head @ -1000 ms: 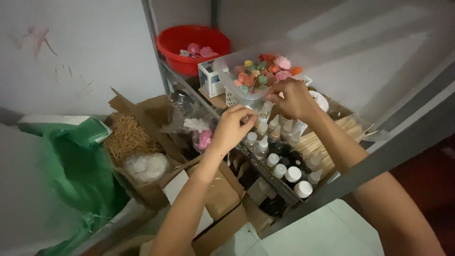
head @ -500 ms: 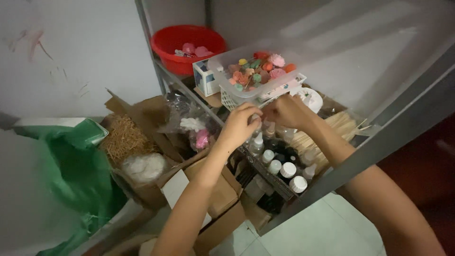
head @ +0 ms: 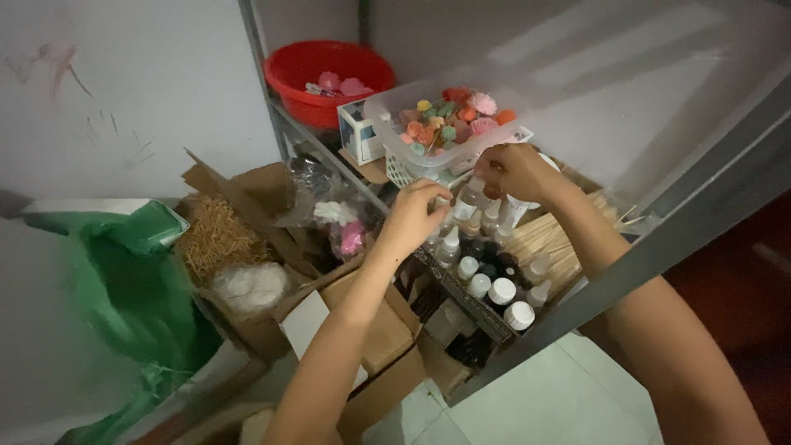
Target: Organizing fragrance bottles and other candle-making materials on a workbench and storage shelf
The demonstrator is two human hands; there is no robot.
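My right hand (head: 517, 170) pinches the top of a small clear bottle (head: 470, 196), held tilted just above a box of several small white-capped bottles (head: 494, 288) on the metal shelf. My left hand (head: 414, 217) is curled beside it, fingertips closed on the bottle's lower end. Behind the hands stands a white plastic basket (head: 404, 169) full of small coloured flower-shaped pieces (head: 449, 119). Both forearms reach in from the bottom of the view.
A red basin (head: 325, 70) with pink pieces sits at the shelf's back, a small white and blue box (head: 360, 132) beside it. Wooden sticks (head: 552, 239) lie right of the bottles. Open cardboard boxes (head: 247, 247) with straw and a green bag (head: 124, 288) stand on the left.
My right hand rose from the bottle box with the clear bottle. My left hand stayed close beside it. The view shifted slightly.
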